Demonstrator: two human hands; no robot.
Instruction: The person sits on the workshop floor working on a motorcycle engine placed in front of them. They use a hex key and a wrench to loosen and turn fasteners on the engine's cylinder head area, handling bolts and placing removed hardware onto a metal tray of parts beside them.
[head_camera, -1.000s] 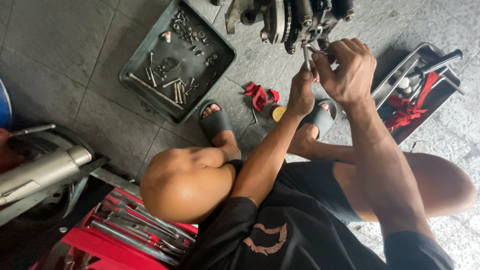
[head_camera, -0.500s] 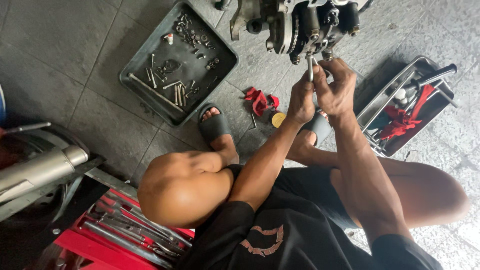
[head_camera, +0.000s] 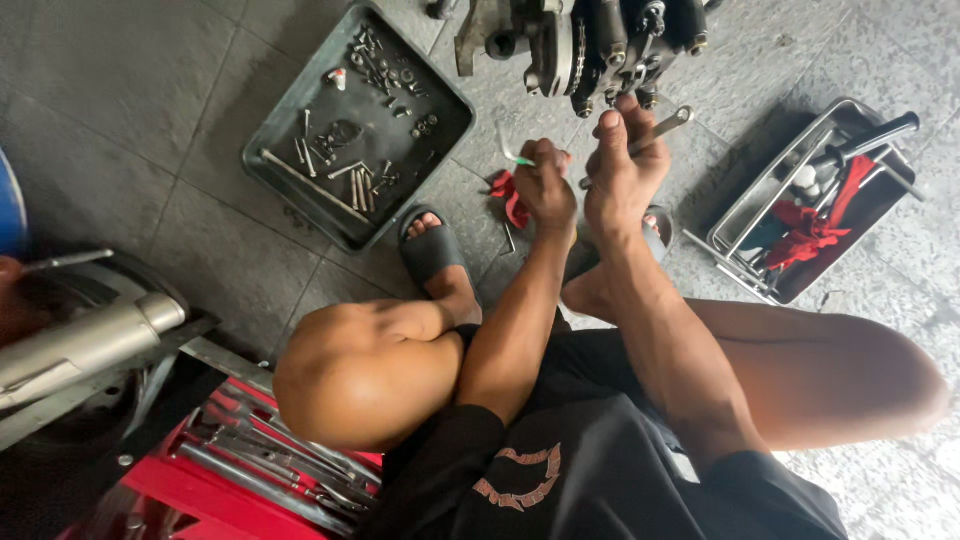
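I squat on a tiled floor in front of a dark engine assembly (head_camera: 590, 40) at the top of the view. My left hand (head_camera: 547, 188) is closed around a thin metal tool with a green tip (head_camera: 518, 158), held just below and left of the engine. My right hand (head_camera: 625, 165) grips a silver wrench (head_camera: 668, 122) whose ring end points up and right, close under the engine's underside. The two hands are side by side, almost touching.
A black tray (head_camera: 290, 115) of bolts and small parts lies on the floor at upper left. A red rag (head_camera: 508, 198) lies by my sandalled foot (head_camera: 432, 250). A metal basket (head_camera: 745, 205) with tools and red cloth sits at right. A red toolbox (head_camera: 190, 480) and an exhaust pipe (head_camera: 85, 345) are at lower left.
Both hands have come down off the engine. My left hand has shifted left with the thin tool, and the wrench in my right hand now shows clear of the engine.
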